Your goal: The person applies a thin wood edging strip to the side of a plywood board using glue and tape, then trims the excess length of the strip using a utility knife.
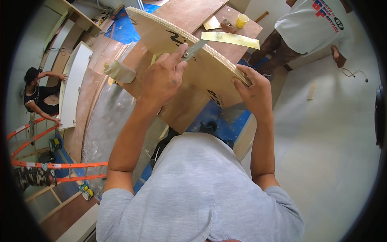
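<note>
Taking twelve o'clock as straight ahead of the wearer, the tan plywood panel with black stencilled marks (201, 74) stands tilted on edge at twelve, its upper edge slanting from eleven down to two. Expect the panel to handle as a stiff board of moderate weight, awkward through breadth rather than fragile; the faces should offer fair friction, while the layered edges may splinter. Take hold at the edges, one hand near each end. The right hand (256, 86) grasps the edge at two o'clock, thumb on the near face and fingers over the far side. The left hand (163, 78) grips a flat grey metal blade tool (195, 50), index finger extended along it. A thin pale-yellow strip (231, 40) shows beyond the upper edge; whether it touches the panel cannot be told from this angle. Flat brown plywood sheets (181, 18) form the surface at twelve, bearing a small yellow cup (242, 21). A translucent squeeze bottle (120, 71) is at ten. Blue sheeting (231, 123) covers floor below the panel. An orange ladder (72, 165) is at eight; one co-worker (38, 97) handles a long white panel (74, 86) at nine to ten, and another co-worker in a white shirt (308, 28) is near two.
</note>
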The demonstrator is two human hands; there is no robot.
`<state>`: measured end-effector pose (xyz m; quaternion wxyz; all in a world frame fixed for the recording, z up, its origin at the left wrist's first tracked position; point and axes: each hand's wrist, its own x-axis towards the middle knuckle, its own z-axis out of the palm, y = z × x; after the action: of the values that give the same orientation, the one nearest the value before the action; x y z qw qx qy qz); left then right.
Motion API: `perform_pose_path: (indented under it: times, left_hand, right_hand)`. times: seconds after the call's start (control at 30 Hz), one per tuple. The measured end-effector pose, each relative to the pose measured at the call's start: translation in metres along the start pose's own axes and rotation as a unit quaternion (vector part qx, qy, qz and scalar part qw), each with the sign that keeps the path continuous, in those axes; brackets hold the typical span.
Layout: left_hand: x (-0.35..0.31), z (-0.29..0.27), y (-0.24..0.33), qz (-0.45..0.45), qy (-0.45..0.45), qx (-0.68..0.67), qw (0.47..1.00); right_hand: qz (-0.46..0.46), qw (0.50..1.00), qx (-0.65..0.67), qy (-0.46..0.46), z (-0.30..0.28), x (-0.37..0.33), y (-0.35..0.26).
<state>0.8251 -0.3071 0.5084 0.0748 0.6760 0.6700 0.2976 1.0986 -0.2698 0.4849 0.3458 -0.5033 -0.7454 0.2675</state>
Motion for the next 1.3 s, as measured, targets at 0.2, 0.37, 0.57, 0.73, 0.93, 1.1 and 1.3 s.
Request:
perform_pose_path:
  times: [0.2,0.37,0.57,0.73,0.93,1.1,1.3]
  left_hand:
    - [-0.011,-0.002,0.034,-0.099,-0.038,0.041,0.993]
    - [-0.036,0.018,0.060,-0.046,-0.003,0.051,0.998]
    - [-0.019,0.010,0.043,-0.109,0.038,0.052,0.992]
    - [-0.042,0.018,0.074,-0.103,-0.011,0.022,0.994]
    - [-0.032,0.011,0.059,-0.108,0.023,0.049,0.993]
    - [-0.038,0.006,0.086,-0.163,-0.027,0.040,0.985]
    - [-0.061,0.023,0.081,-0.104,-0.013,0.024,0.994]
  right_hand:
    - [-0.026,0.999,0.000,0.026,0.008,-0.007,0.001]
    - [-0.036,0.999,-0.006,0.014,0.004,-0.007,0.005]
    - [-0.029,1.000,-0.006,0.001,0.001,-0.010,0.005]
    - [-0.024,1.000,-0.014,0.000,0.004,-0.013,0.004]
    - [-0.043,0.999,-0.016,-0.003,0.003,-0.014,0.001]
    - [-0.094,0.994,-0.027,0.054,0.009,-0.015,0.008]
    - [-0.072,0.997,-0.011,0.033,0.008,-0.017,0.002]
